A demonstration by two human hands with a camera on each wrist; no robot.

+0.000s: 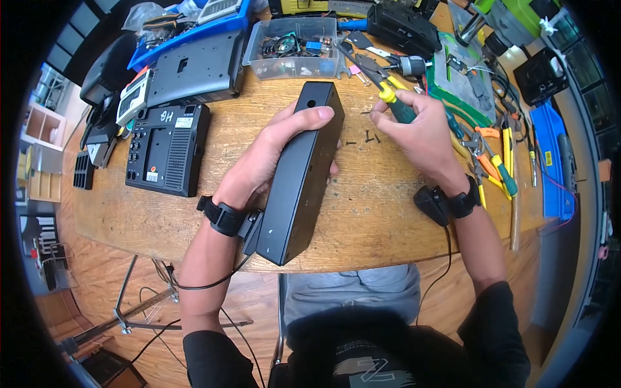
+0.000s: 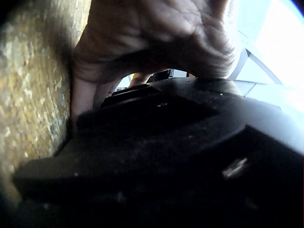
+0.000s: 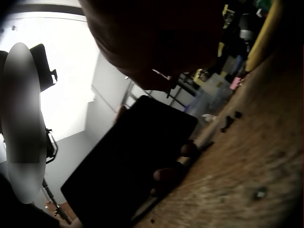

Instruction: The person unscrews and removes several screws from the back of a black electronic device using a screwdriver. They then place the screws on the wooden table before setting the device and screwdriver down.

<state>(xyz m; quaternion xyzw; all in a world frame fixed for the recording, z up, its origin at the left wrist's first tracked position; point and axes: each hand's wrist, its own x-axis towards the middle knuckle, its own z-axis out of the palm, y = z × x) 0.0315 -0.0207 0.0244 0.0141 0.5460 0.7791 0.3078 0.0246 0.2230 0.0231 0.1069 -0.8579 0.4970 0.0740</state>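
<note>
My left hand (image 1: 262, 152) grips a long black box-shaped case (image 1: 301, 168) from its left side, thumb over the upper end near a round hole. The case stands tilted on edge over the table; in the left wrist view its dark surface (image 2: 156, 142) fills the lower part below the hand (image 2: 156, 38). My right hand (image 1: 424, 132) holds a screwdriver (image 1: 402, 111) with a green and yellow handle, to the right of the case. A thin dark piece (image 1: 365, 112) shows at its fingertips; I cannot tell what it is. Several small dark screws (image 1: 369, 136) lie between the hands.
A black device marked HQ (image 1: 169, 152) lies left, with a black monitor-like panel (image 1: 187, 68) behind it. At the back stands a clear plastic box (image 1: 259, 70) of parts. Pliers (image 1: 479, 165) and other hand tools crowd the right, beside a blue tray (image 1: 555, 161).
</note>
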